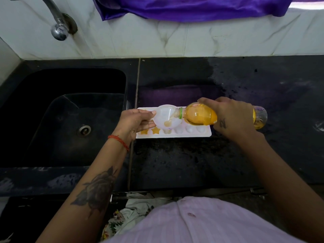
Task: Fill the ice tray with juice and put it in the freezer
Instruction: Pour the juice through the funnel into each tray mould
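We are pouring juice from the bottle (201,116) through a funnel (166,118) into the tray (208,135). Our right hand (231,116) wraps the bottle, fingers clamped around its middle; our left hand (138,120) holds the funnel's rim between thumb and fingers. To do this well, we judge a slow tilt is best, since the star cells are small; two near-row cells at the left already look full, so we should stop early, lift the funnel clear and shift it one cell along. Holding the funnel upright over one cell should keep drips off the counter (175,163).

The tray lies flat on the counter just beside the sink (70,120), long axis left to right. The bottle lies nearly level along the same line, mouth pointing left into the funnel.
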